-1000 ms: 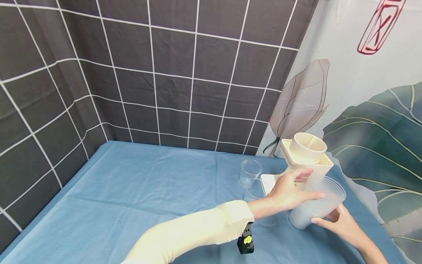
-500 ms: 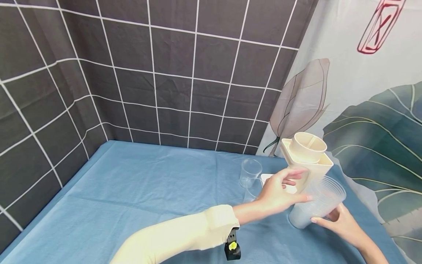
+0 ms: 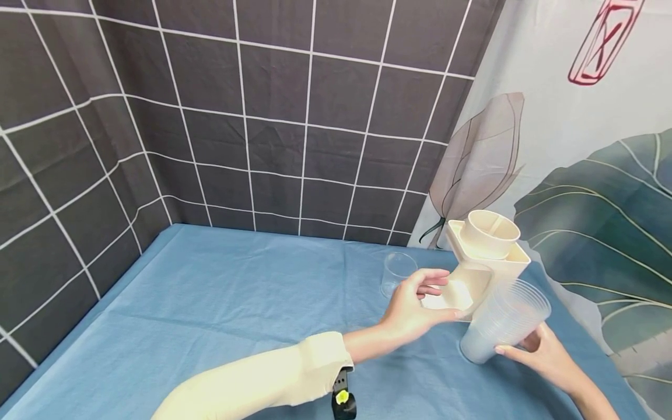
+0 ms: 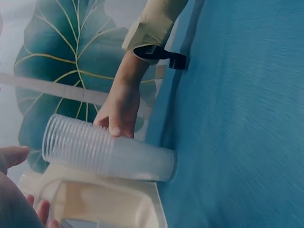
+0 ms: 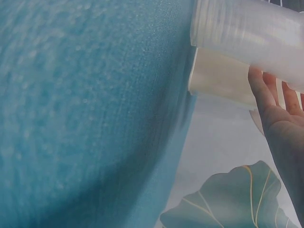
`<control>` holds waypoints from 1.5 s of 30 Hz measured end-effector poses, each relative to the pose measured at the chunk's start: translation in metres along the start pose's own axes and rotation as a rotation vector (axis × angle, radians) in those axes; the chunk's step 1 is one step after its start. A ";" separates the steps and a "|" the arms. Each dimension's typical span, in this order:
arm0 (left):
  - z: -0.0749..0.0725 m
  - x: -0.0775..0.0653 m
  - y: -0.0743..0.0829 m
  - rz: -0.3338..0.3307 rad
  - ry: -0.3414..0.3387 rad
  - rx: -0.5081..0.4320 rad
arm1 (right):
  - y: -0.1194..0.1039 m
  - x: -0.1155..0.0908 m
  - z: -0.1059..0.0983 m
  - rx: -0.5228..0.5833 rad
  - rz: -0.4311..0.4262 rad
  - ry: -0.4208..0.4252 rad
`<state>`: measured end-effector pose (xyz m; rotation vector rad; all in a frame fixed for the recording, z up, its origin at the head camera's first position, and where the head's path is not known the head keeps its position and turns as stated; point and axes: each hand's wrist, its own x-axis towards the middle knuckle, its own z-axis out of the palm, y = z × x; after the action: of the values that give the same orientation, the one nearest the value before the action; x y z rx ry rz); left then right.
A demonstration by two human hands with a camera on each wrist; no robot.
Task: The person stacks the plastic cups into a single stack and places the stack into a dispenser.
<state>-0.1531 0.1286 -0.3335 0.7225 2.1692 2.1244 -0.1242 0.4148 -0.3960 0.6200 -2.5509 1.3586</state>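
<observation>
A tall stack of nested clear plastic cups (image 3: 505,324) leans to the right, its base down at the blue cloth. My right hand (image 3: 543,357) grips the stack from the right, thumb in front; the right wrist view shows its fingers (image 5: 279,88) against the cup walls. Left of the stack, my left hand (image 3: 412,306) hangs with relaxed fingers and nothing visible between them. In the left wrist view that left hand (image 4: 19,199) is apart from the stack. Behind both stands a cream-coloured holder (image 3: 499,265) with a round collar on top and a recess below.
A single clear cup (image 3: 398,273) stands on the blue cloth (image 3: 252,280) beyond my left hand. A black wrist camera (image 3: 343,399) hangs below my left cuff. Dark gridded fabric (image 3: 273,140) and a leaf-printed curtain (image 3: 604,233) rise behind the table.
My left hand has drawn away leftward from the cup stack, uncovering the holder's recess and now covering a second loose cup. The right hand and the stack have stayed in place.
</observation>
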 end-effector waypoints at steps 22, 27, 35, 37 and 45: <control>-0.049 -0.015 -0.035 -0.056 0.188 -0.015 | 0.001 -0.003 -0.002 0.034 0.009 0.010; -0.049 -0.015 -0.044 -0.114 0.184 -0.012 | 0.002 -0.003 -0.001 0.045 0.008 0.010; -0.045 -0.016 -0.054 -0.206 0.126 -0.010 | 0.001 -0.002 0.000 0.005 0.028 0.011; -0.044 -0.016 -0.057 -0.231 0.113 0.000 | 0.001 -0.002 0.000 -0.003 0.032 0.012; -0.043 -0.014 -0.068 -0.234 0.073 0.017 | 0.001 0.000 0.001 0.005 0.018 0.004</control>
<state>-0.1757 0.0861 -0.3995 0.3748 2.1854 2.0464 -0.1246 0.4149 -0.3974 0.5962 -2.5563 1.3709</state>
